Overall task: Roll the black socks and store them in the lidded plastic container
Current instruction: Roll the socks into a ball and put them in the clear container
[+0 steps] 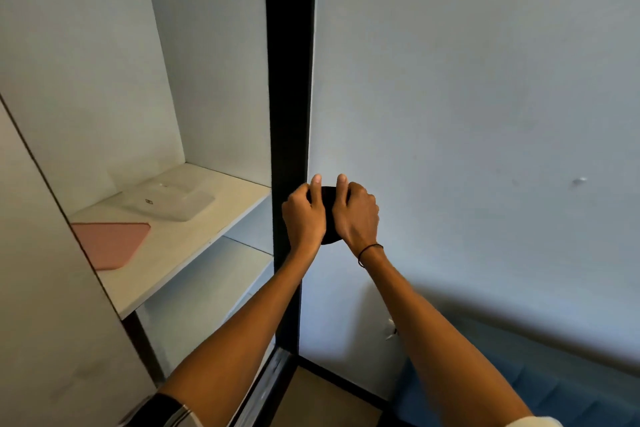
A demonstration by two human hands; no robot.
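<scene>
At left of frame, the clear lidded plastic container (169,199) is sitting on the white shelf (194,246), not yet filled (pink lid beside it). Mid-frame, my left hand (304,215) and right hand (355,213) are clutching the black rolled socks (328,215).

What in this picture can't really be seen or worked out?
- Black socks, head view: mostly covered by the left hand and right hand; how far rolled is unclear.
- Clear plastic container on the shelf: transparent and pale; contents unclear.
- Pink lid: its left part is hidden behind the cabinet panel.
</scene>
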